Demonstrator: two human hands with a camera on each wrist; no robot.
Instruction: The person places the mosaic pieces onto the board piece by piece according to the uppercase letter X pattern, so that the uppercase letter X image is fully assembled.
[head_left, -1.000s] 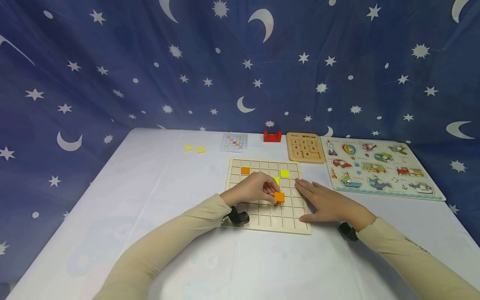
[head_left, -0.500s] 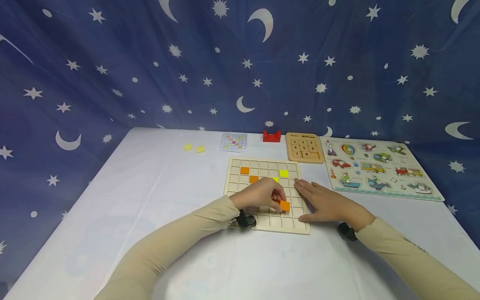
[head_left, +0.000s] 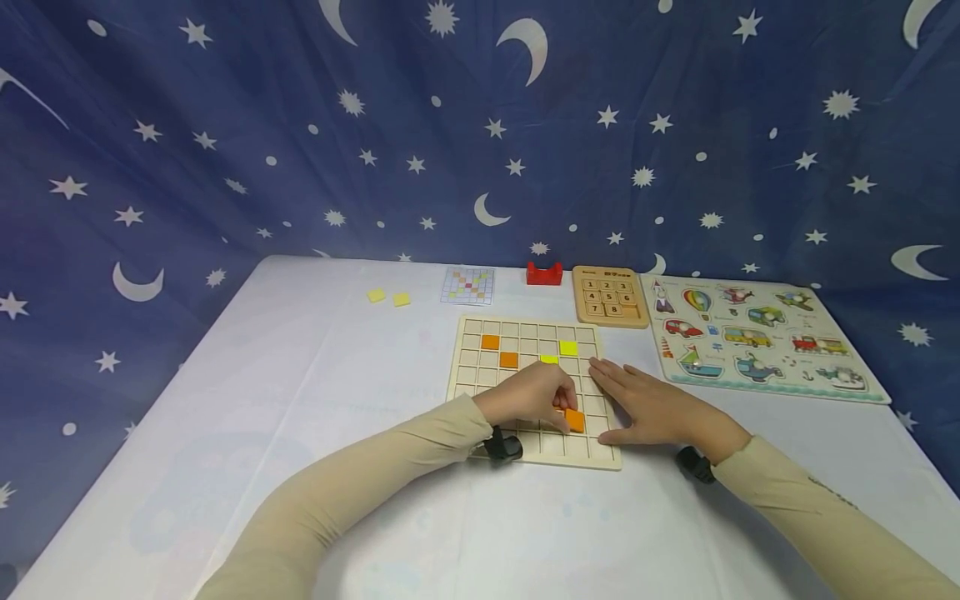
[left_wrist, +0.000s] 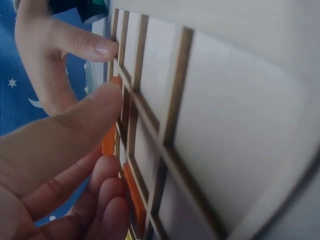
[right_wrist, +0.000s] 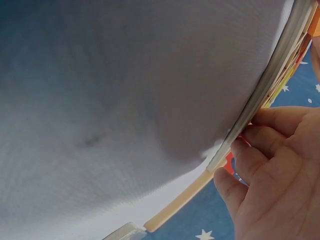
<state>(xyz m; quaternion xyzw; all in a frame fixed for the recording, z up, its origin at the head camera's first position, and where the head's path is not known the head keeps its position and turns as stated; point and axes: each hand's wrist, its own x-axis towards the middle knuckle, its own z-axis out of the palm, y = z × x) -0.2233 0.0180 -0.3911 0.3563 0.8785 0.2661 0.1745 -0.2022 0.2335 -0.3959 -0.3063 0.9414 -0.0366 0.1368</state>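
In the head view my left hand (head_left: pixel 531 397) pinches an orange square tile (head_left: pixel 574 421) low over the right part of a wooden grid board (head_left: pixel 551 446). Seen from the left wrist, thumb and fingers hold that tile (left_wrist: pixel 108 143) at the grid, while another orange tile (left_wrist: pixel 134 194) sits in a cell nearby. My right hand (head_left: pixel 654 408) rests along the board's right edge, its fingers fairly straight. Two orange tiles (head_left: pixel 490 342) and two yellow tiles (head_left: pixel 568 348) show in upper cells. The left hand hides some cells.
Two loose yellow tiles (head_left: pixel 401 299) lie at the back left. Beyond the board are a patterned grid card (head_left: pixel 468 286), a red holder (head_left: pixel 543 274) and a wooden number puzzle (head_left: pixel 611 297). A vehicle picture puzzle (head_left: pixel 765 340) lies at the right.
My left hand has moved right and toward the near edge with the orange tile, uncovering a second orange tile in the grid. The right hand stays in place.
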